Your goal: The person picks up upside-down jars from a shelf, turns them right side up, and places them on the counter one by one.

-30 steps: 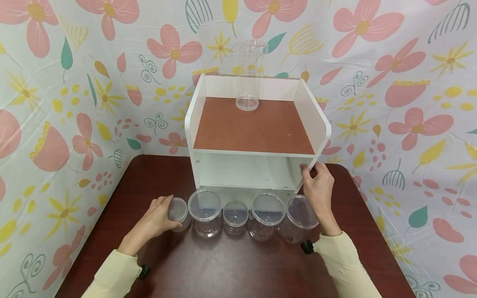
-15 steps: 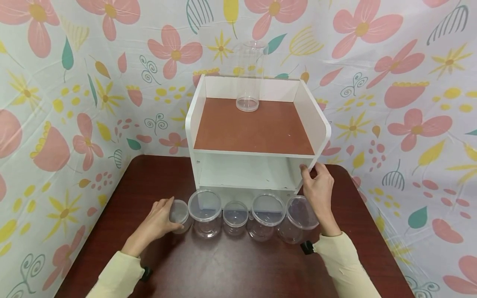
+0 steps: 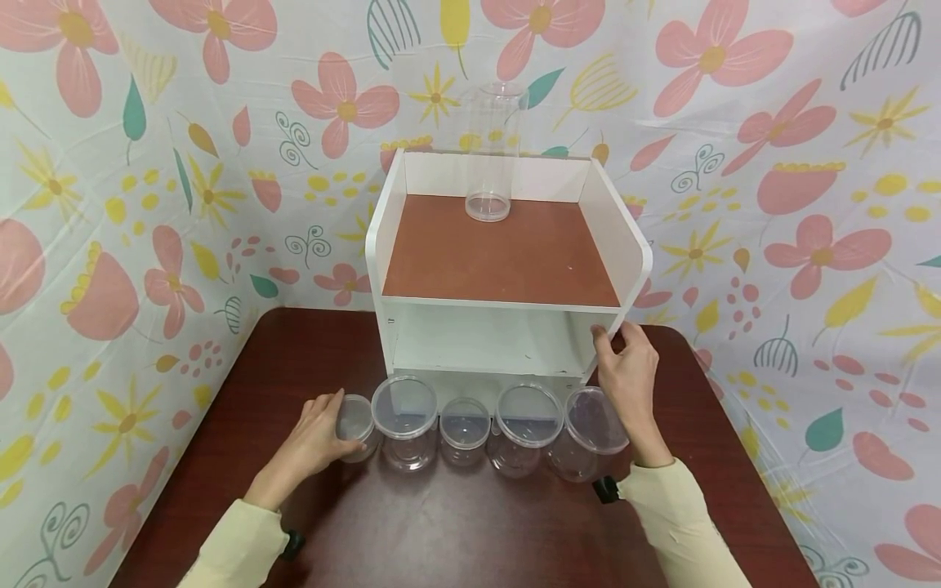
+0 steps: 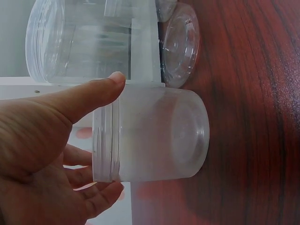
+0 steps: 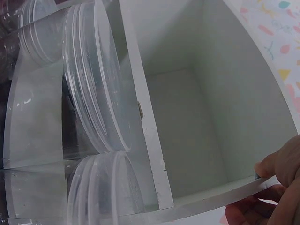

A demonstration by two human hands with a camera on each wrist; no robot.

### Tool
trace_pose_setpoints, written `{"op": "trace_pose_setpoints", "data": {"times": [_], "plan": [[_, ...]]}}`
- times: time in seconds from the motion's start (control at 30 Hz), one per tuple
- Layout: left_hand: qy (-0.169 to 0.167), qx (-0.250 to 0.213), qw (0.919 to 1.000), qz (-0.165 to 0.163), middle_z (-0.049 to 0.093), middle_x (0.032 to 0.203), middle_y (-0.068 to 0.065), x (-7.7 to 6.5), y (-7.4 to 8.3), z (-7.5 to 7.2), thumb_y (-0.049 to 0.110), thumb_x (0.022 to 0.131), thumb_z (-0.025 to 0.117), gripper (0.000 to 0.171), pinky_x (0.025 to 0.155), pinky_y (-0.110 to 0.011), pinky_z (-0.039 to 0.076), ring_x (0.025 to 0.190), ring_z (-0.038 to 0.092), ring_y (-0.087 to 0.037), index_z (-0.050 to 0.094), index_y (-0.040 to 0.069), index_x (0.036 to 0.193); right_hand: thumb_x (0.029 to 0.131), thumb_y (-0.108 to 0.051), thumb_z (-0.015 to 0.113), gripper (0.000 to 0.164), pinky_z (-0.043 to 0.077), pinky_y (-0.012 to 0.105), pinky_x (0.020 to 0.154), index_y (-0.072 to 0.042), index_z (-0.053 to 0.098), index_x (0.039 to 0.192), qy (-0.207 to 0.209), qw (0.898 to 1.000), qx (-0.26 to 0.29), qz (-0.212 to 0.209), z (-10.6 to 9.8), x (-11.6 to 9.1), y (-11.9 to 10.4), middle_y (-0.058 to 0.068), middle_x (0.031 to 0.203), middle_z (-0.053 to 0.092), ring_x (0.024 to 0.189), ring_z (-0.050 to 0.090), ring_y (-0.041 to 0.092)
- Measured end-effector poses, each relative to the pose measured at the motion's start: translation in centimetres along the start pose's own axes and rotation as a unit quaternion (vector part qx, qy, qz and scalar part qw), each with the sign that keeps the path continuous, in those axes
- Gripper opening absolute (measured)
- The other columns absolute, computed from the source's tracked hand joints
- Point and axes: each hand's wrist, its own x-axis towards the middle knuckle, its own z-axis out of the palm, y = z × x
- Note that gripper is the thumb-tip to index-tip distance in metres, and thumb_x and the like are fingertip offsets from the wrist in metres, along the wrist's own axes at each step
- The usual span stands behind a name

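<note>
Hands on small empty jar (image 3: pixel 355 423) and shelf (image 3: pixel 621 269).

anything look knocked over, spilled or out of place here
Nothing stands out. The five lidded jars stand upright in a row on the table, the tall jar stands upright on the shelf, and nothing has spilled.

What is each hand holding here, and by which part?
The left hand grips the small jar round its lidded end. The right hand holds the shelf unit by its right side panel's front edge.
</note>
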Motion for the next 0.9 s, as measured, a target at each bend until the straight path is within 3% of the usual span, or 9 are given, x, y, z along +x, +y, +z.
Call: {"op": "trace_pose_setpoints", "data": {"times": [0.37, 0.53, 0.73, 0.9], "plan": [[-0.020, -0.021, 0.9992, -0.026, 0.042, 0.144, -0.038, -0.1, 0.1, -0.2, 0.030, 0.074, 0.095, 0.110, 0.104, -0.060, 0.041, 0.130, 0.038, -0.050, 0.032, -0.018, 0.151, 0.095, -0.004, 0.070, 0.013, 0.036, 0.029, 0.066, 0.008, 0.069, 0.091, 0.000, 1.000, 0.000, -0.005, 0.0, 0.0, 0.1, 0.023, 0.084, 0.063, 0.071, 0.055, 0.030], [-0.012, -0.032, 0.9988, -0.036, 0.032, 0.152, -0.040, -0.4, 0.7, -1.5, 0.036, 0.083, 0.088, 0.108, 0.109, -0.066, 0.036, 0.140, 0.031, -0.053, 0.026, -0.016, 0.154, 0.095, -0.005, 0.070, 0.013, 0.036, 0.029, 0.066, 0.007, 0.069, 0.090, -0.001, 1.000, -0.001, -0.003, 0.0, 0.0, 0.1, 0.022, 0.084, 0.063, 0.071, 0.055, 0.030], [0.009, -0.061, 0.9979, -0.021, 0.032, 0.157, -0.034, -1.0, 3.5, -4.8, 0.038, 0.094, 0.077, 0.093, 0.112, -0.068, 0.031, 0.145, 0.029, -0.051, 0.027, -0.010, 0.157, 0.094, -0.004, 0.071, 0.013, 0.036, 0.029, 0.066, 0.008, 0.068, 0.090, 0.002, 1.000, 0.001, -0.004, 0.1, 0.0, 0.2, 0.023, 0.084, 0.063, 0.071, 0.055, 0.030], [0.032, -0.104, 0.9940, 0.008, 0.041, 0.155, -0.025, -1.6, 7.0, -7.5, 0.035, 0.097, 0.074, 0.081, 0.109, -0.066, 0.037, 0.143, 0.038, -0.044, 0.036, -0.003, 0.157, 0.094, -0.004, 0.071, 0.013, 0.036, 0.030, 0.066, 0.008, 0.069, 0.091, 0.001, 1.000, 0.005, -0.005, 0.1, 0.1, 0.3, 0.024, 0.086, 0.064, 0.073, 0.056, 0.031]]}}
